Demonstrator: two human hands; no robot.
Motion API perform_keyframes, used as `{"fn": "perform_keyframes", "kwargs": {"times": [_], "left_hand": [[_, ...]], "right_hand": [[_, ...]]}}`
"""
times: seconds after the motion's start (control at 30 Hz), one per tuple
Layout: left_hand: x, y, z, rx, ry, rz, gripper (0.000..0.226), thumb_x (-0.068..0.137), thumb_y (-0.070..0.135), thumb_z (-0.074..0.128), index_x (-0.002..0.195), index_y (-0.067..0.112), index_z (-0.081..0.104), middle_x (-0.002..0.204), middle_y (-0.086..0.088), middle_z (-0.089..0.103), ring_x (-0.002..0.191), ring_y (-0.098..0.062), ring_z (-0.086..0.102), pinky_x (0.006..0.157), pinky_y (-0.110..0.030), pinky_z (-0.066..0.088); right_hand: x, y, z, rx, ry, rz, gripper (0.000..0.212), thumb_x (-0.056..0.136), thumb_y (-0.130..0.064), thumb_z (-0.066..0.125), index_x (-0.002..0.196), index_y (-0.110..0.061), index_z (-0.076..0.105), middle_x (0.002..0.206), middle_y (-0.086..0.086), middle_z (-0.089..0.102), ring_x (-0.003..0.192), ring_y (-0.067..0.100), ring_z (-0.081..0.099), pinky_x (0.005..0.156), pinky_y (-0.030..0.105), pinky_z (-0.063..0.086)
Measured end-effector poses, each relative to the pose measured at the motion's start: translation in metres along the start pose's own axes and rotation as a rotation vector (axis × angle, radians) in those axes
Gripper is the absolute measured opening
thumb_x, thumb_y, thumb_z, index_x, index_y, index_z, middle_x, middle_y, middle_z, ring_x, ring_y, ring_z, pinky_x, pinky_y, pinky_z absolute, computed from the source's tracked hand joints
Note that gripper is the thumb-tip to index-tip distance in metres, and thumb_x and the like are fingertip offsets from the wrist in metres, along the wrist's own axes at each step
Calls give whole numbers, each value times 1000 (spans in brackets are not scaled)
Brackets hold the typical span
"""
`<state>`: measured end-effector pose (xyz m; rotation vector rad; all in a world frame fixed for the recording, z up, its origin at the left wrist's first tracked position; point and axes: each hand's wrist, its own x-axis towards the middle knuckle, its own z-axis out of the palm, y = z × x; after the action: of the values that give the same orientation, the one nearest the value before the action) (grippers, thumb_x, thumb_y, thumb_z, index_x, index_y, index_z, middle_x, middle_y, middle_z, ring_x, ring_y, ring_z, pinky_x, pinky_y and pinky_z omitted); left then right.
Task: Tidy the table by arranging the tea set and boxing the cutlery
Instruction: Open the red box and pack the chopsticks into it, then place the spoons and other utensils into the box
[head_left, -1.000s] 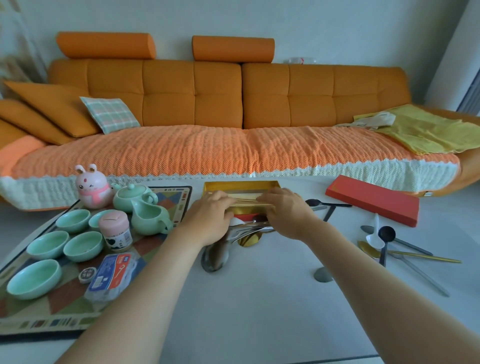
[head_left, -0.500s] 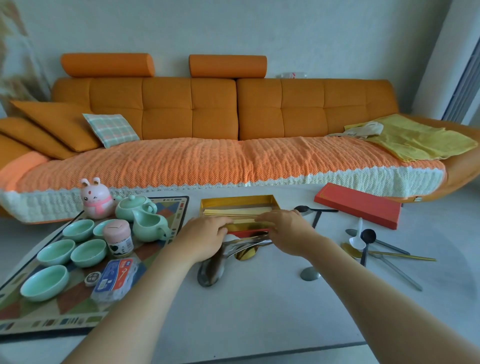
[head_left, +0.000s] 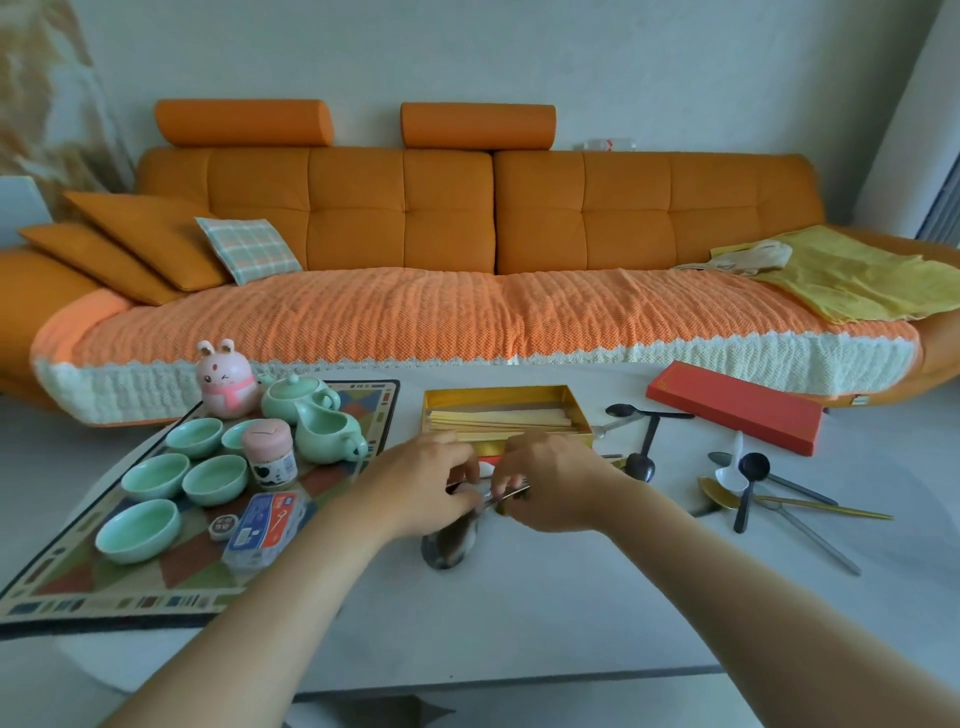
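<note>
Filling the far side of the view, an orange sofa (head_left: 467, 218) ran behind a pale table (head_left: 519, 613). On the table's left lay a patterned mat (head_left: 156, 587) carrying the green tea set (head_left: 327, 434), grouped at the mat's far end. At the far right lay a red lid (head_left: 737, 408). Near the table's middle sat the open gold box (head_left: 579, 413), with its long side running left to right and chopsticks (head_left: 498, 418) lying lengthwise inside.

Just in front of the box, toward the person, both hands met. The left hand (head_left: 415, 488) and right hand (head_left: 550, 483) were each curled narrowly around one bundle of spoons (head_left: 449, 543). The bowls pointed near and left onto the table, and the handles ran up and right under the right hand's fingers. So the bundle lay on a slant, while the box just beyond it lay crosswise. Both hands seemed about equally near the box, the right one by its open end.

The bundle probably needed lifting forward and turning until it lined up with the chopsticks. Loose cutlery (head_left: 748, 483) lay scattered well apart to the right, not yet boxed.
</note>
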<state>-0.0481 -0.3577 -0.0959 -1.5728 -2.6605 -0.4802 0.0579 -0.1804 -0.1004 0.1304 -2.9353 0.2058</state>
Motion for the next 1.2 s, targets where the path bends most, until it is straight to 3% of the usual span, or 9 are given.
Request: {"fn": "perform_keyframes", "kwargs": {"times": [0.2, 0.37, 0.5, 0.63, 0.73, 0.8, 0.87, 1.0, 1.2], "left_hand": [[-16, -6, -9, -150, -50, -37, 29, 78, 65, 66, 93, 41, 61, 98, 20, 55, 88, 0, 54, 69, -21, 41], [-20, -16, -24, -388, -219, -168, 45, 71, 71, 66, 108, 46, 61, 99, 19, 62, 89, -1, 61, 82, -26, 51], [-15, -19, -32, -476, -343, -231, 26, 91, 48, 61, 108, 30, 64, 100, 6, 69, 82, -10, 71, 76, -29, 50], [-1, -25, -41, -409, -184, -238, 25, 98, 47, 51, 108, 29, 65, 84, 9, 65, 74, -5, 62, 68, -27, 43], [15, -35, -39, -342, -4, -244, 25, 96, 47, 54, 117, 36, 61, 109, 13, 62, 99, -9, 59, 85, -32, 47], [25, -40, -32, -265, 105, -228, 34, 93, 44, 60, 126, 35, 57, 122, 10, 57, 112, -14, 55, 96, -39, 46], [33, -41, -23, -192, 170, -206, 45, 92, 39, 62, 136, 31, 51, 133, 6, 52, 123, -17, 49, 102, -40, 42], [45, -43, -6, -129, 218, -180, 46, 98, 35, 53, 143, 26, 45, 146, 7, 43, 136, -16, 37, 106, -34, 31], [63, -50, 19, -58, 122, -135, 47, 101, 44, 41, 145, 29, 44, 150, 12, 42, 139, -11, 34, 112, -33, 27]], "right_hand": [[8, -5, 7, 40, -2, -3, 10, 86, -33, 70, 93, -26, 73, 88, -10, 58, 83, 11, 54, 68, 26, 44], [12, -9, 8, 172, 19, 18, 13, 92, -35, 64, 95, -25, 71, 86, -11, 60, 80, 9, 54, 71, 28, 47], [20, -13, 4, 342, 25, 108, 9, 93, -32, 63, 87, -26, 65, 81, -8, 63, 74, 9, 57, 66, 28, 48], [28, -5, -7, 441, 81, 153, 13, 97, -28, 58, 89, -26, 68, 72, -11, 60, 62, 4, 51, 61, 22, 42], [38, 13, -14, 479, 115, 223, 25, 99, -20, 49, 101, -31, 71, 76, -7, 65, 61, 18, 51, 61, 29, 42], [45, 27, -13, 470, 160, 285, 32, 100, -17, 46, 108, -33, 71, 92, -5, 68, 78, 25, 59, 70, 35, 46], [51, 41, -9, 373, 177, 360, 35, 101, -14, 42, 117, -29, 69, 105, -6, 62, 95, 21, 57, 78, 31, 41], [65, 58, 4, 218, 135, 448, 38, 102, -15, 38, 126, -27, 65, 109, -1, 59, 101, 23, 55, 78, 31, 40], [89, 60, 17, 202, 52, 460, 39, 101, -16, 39, 125, -30, 65, 114, -2, 62, 79, 15, 60, 59, 25, 45]]}}
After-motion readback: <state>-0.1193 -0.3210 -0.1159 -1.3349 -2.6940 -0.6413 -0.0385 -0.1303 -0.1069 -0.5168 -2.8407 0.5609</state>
